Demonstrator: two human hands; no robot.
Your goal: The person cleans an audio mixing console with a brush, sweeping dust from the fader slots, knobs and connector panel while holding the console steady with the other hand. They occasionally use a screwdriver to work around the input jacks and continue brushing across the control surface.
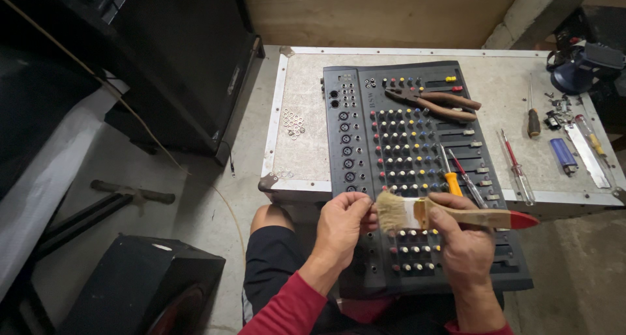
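- From the camera on the person's head, looking down: the right hand (464, 243) is wrapped around the wooden handle of a paint brush (450, 215), fingers curled shut on it.
- The brush lies sideways across the view. Its pale bristles point to the person's left and its red handle tip points to the right.
- The left hand (342, 225) is right at the bristle end. Its fingertips are pressed together on the hairs (it looks like a pinch, but the thumb is partly hidden).
- So the bristles sit between the two hands, with the left hand touching them and the right hand just beside them on the handle.
- The brush is held just above the near end of a dark sound mixer (417, 172) full of small coloured knobs. The near end of the mixer sticks out over the person's lap.
- On the mixer lie brown-handled pliers (435, 103) near the far end, and an orange-handled screwdriver (450, 176) close to the brush.
- The mixer rests on a grey table (303, 146) with a metal edge. A little heap of silver rings (293, 123) lies to the left on it.
- To the right on the table are a clear-handled screwdriver (516, 167), a blue lighter (563, 155) and more small tools.
- Around the room: a big black speaker box (176, 61) stands to the left, and another black speaker (140, 286) sits on the bare concrete floor (208, 198) near the person's knee.
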